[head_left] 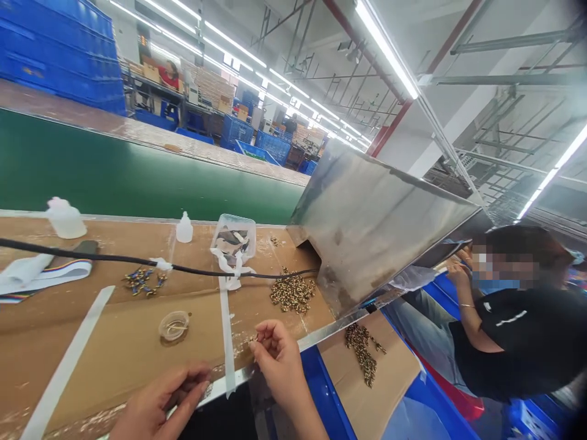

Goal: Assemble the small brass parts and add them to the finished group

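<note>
My right hand (pixel 277 357) pinches a small gold-and-dark metal part (pixel 252 338) between its fingertips, just over the cardboard-covered bench (pixel 137 342). My left hand (pixel 162 403) sits at the bench's near edge with its fingers curled; anything in them is too small to tell. Beyond the right hand lies a heap of similar metal parts (pixel 292 292). A second heap (pixel 361 353) rests on a lower cardboard sheet (pixel 367 379) to the right. A small round clear dish (pixel 174 326) stands left of my right hand.
A stainless steel hood (pixel 371 226) leans over the bench's right end. A black cable (pixel 137 260) crosses the bench, past a clear plastic box (pixel 233 238) and white squeeze bottles (pixel 184 229). A seated co-worker (pixel 504 324) is at right. A green conveyor belt (pixel 137 177) runs behind.
</note>
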The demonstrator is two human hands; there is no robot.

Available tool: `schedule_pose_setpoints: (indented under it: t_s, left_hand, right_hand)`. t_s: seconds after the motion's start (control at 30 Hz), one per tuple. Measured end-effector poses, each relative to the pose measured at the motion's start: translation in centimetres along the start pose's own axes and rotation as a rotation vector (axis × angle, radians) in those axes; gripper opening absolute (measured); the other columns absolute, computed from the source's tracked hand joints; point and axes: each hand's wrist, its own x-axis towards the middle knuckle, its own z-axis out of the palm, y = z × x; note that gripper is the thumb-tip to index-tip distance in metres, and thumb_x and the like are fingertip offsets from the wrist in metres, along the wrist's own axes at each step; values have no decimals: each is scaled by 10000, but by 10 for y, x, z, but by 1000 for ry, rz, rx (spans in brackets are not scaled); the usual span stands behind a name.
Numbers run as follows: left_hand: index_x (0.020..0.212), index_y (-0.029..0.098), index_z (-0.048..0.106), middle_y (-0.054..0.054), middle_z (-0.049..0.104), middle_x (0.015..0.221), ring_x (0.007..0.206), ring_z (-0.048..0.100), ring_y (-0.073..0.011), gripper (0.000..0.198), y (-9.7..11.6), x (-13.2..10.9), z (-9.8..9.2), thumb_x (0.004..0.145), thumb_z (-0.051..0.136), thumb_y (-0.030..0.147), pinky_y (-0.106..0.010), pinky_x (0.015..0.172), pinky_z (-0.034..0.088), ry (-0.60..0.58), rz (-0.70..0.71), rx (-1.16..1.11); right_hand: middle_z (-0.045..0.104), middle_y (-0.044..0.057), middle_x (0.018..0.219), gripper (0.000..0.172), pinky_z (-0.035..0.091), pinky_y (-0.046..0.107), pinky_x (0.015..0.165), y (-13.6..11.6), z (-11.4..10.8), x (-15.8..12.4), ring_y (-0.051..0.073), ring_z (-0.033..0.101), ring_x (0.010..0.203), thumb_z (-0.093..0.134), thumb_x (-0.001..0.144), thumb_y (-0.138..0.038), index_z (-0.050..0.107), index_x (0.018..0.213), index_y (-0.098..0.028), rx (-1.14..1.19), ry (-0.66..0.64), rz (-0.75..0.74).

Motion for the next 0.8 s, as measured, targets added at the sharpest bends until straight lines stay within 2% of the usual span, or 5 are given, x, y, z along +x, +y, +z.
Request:
schedule_pose_setpoints:
  t_s: [0.1,0.2,0.4,0.57,0.8]
  left_hand:
    - [952,235,731,-23,773,916,835,734,-201,345,8,-1,-8,834,599,530,-210,775,590,-155,-57,-149]
    - [967,230,716,-38,765,931,844,729,-210,294,14,-4,-9,852,604,476,-245,782,596,-163,-76,-206]
    - [1013,244,715,-34,767,943,800,736,-203,261,13,-10,-5,822,665,414,-271,758,618,6,-56,-301]
    - [999,313,747,11,775,929,814,737,-171,191,14,-8,-8,823,679,338,-214,752,605,108,80,-181]
    - [973,341,755,48,783,886,782,743,-129,167,17,-3,-10,828,680,306,-144,736,583,187,128,-109]
  right_hand:
    - [600,9,774,186,453,217,591,-13,18,-14,128,563,670,687,795,-291,639,939,-184,281,-56,58]
    - [616,15,782,243,442,225,599,-22,31,-24,131,561,687,752,762,-341,644,899,-172,415,-81,100]
    - [652,23,761,303,441,231,628,-22,44,-28,127,574,684,808,723,-376,649,835,-145,424,-95,193]
    - [667,36,745,310,439,225,614,-23,52,-25,128,580,670,797,730,-394,658,818,-132,402,-131,248]
    - [702,55,779,209,485,245,635,-31,57,-24,162,633,693,666,838,-311,658,970,-149,182,-139,153]
